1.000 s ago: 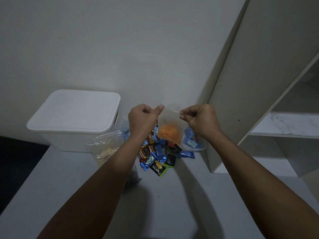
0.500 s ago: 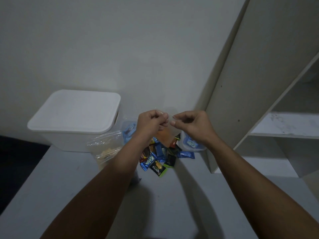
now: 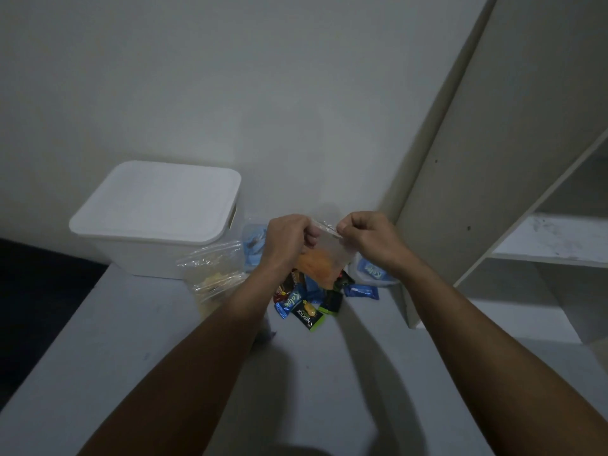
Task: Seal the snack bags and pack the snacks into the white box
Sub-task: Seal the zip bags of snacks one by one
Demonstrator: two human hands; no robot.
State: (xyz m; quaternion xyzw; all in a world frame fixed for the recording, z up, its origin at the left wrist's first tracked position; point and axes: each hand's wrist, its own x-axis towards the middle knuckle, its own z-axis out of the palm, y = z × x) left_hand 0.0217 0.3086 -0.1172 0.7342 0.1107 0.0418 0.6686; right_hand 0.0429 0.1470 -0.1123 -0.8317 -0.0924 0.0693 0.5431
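— Small clear snack bag, orange pieces bunched in the lower half, top strip stretched flat. Held up in the air just right of the white box, above the pile of wrapped snacks.

— Left hand?

— Grip clamped on the bag's top left corner, thumb and fingers pinched together over the strip.

— Right hand?

— Same on the top right corner, grip closed on the strip, knuckles curled.

— White box?

— Lid on, so nothing visible inside. Standing on the grey counter, at the back against the wall.

— Other containers?

— Second clear bag touching the front right of the white box, pale yellow pieces inside, top crumpled; sealed or not, cannot tell. Just right of the white box, behind the left hand, a clear tub with blue packets in it. Further right of the white box, beneath the right wrist, another clear tub with blue packets.

— Loose items?

— Blue, black-and-green and brown wrappers heaped on the counter, right of the white box, between the two forearms.
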